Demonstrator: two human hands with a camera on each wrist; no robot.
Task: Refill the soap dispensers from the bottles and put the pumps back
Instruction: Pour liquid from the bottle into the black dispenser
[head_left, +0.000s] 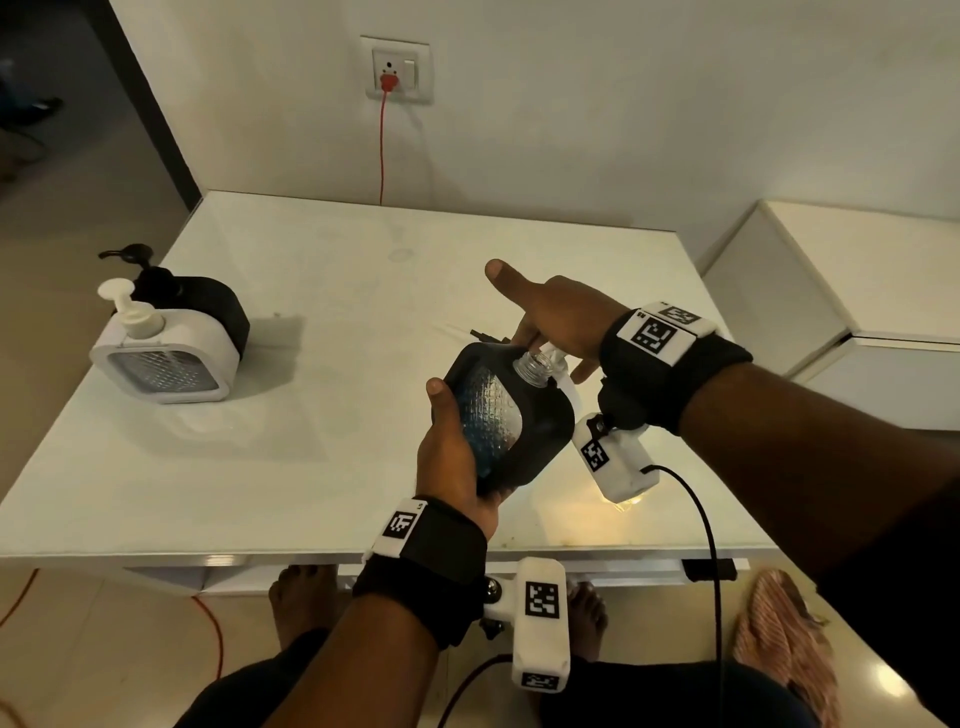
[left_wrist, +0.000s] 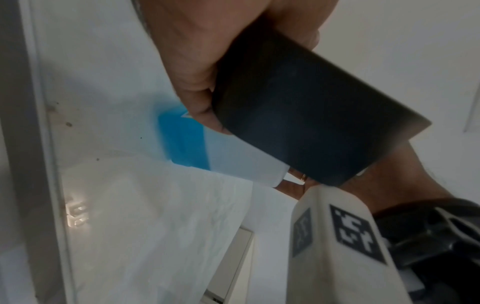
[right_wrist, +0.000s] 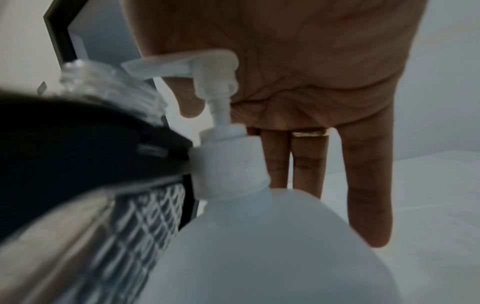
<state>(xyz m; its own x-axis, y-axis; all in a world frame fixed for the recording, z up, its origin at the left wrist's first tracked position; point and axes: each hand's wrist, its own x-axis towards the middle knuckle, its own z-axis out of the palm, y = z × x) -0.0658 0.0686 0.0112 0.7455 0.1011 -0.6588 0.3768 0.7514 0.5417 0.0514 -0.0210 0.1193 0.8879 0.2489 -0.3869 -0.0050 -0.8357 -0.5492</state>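
My left hand (head_left: 452, 447) grips a black soap dispenser (head_left: 540, 421) with a ribbed clear window, tilted above the table's front. Its clear threaded neck (head_left: 535, 366) is open, with no pump on it. A little blue liquid shows low in the window. Beside it stands a white refill bottle (right_wrist: 259, 246), mostly hidden in the head view. My right hand (right_wrist: 311, 72) is over the bottle's white pump head (right_wrist: 187, 63), fingers straight, thumb out. The pump spout points at the open neck. In the left wrist view the dispenser's black base (left_wrist: 311, 113) sits in my palm.
A white dispenser (head_left: 161, 358) and a black one (head_left: 202, 306), both with pumps on, stand at the table's left edge. A small black part (head_left: 480, 334) lies behind my hands. A red cable (head_left: 382, 150) hangs from the wall socket. A white cabinet (head_left: 831, 291) stands to the right.
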